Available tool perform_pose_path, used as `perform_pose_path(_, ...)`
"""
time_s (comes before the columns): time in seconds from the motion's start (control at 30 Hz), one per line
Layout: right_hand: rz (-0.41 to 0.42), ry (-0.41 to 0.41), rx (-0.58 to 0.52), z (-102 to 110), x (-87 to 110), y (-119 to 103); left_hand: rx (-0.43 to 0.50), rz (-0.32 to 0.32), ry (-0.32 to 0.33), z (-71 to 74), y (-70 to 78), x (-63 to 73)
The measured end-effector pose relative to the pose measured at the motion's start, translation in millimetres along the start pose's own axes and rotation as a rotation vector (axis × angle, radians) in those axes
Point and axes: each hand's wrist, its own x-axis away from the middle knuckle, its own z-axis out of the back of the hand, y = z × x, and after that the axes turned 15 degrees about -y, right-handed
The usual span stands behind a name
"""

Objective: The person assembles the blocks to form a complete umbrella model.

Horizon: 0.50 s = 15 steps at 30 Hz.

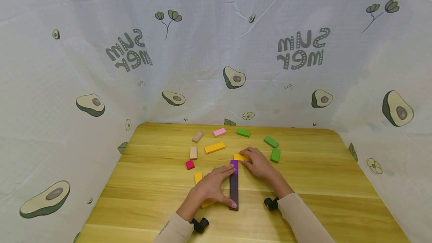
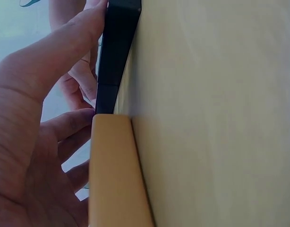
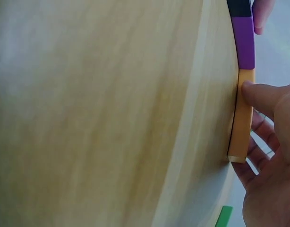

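In the head view, my right hand (image 1: 258, 162) pinches a yellow block (image 1: 240, 157) lying flat, thumb on the near side and fingers on the far side. In the right wrist view that block (image 3: 242, 118) meets the end of a purple block (image 3: 244, 42). The purple block (image 1: 234, 166) lies in line with a long dark block (image 1: 234, 190). My left hand (image 1: 212, 185) is spread along this row, fingertips touching the purple block and thumb resting on the dark block's near end. Another yellow block (image 2: 114, 170) lies under the left hand.
Farther back on the wooden table (image 1: 162, 194) lie a yellow block (image 1: 214, 147), a pink block (image 1: 219, 132), several green blocks (image 1: 243, 132) and two tan blocks (image 1: 197, 137). A red block (image 1: 190, 164) lies left. Printed cloth (image 1: 202, 48) surrounds the table.
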Motion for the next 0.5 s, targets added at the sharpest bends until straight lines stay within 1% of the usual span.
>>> perform_pose_path(0.5,0.015,-0.005,0.004,-1.1,0.1,1.3,-0.013,0.002,0.011,-2.4,1.2,0.5)
